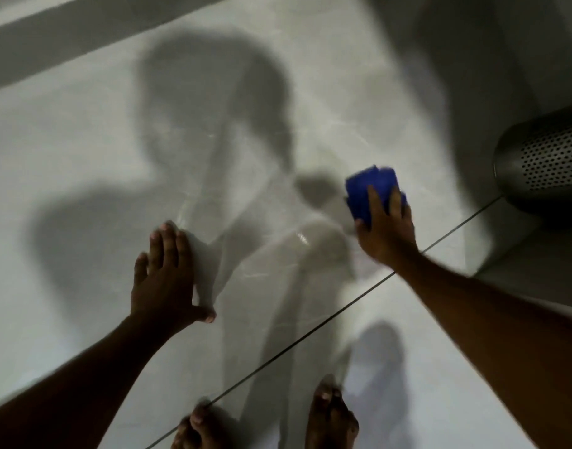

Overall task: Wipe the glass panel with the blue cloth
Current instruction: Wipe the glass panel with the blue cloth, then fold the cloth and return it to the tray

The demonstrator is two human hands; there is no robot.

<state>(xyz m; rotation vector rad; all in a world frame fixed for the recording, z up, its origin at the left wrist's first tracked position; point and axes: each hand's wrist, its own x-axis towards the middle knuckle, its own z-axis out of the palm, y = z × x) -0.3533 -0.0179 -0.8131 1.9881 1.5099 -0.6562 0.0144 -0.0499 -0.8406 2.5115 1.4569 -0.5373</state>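
- The glass panel (252,254) fills most of the view; it is clear, with faint streaks and glints near its middle, and the pale tiled floor (84,140) shows through it.
- Broad grey shadows of a person's head and arms fall across the floor tiles, and a dark grout line (310,332) runs diagonally from lower left to upper right.
- A perforated metal bin (547,160) lies at the right edge, near the right hand but not touching it.
- The left hand (163,277) is spread flat against the glass, fingers stretched out, grasping nothing.
- The right hand (386,231) presses down on the blue cloth (369,189), fingers draped over it and curled around its near edge.
- The cloth is bunched against the glass at centre right, blurred at its top edge.
- Two bare feet (330,416) show at the bottom edge.
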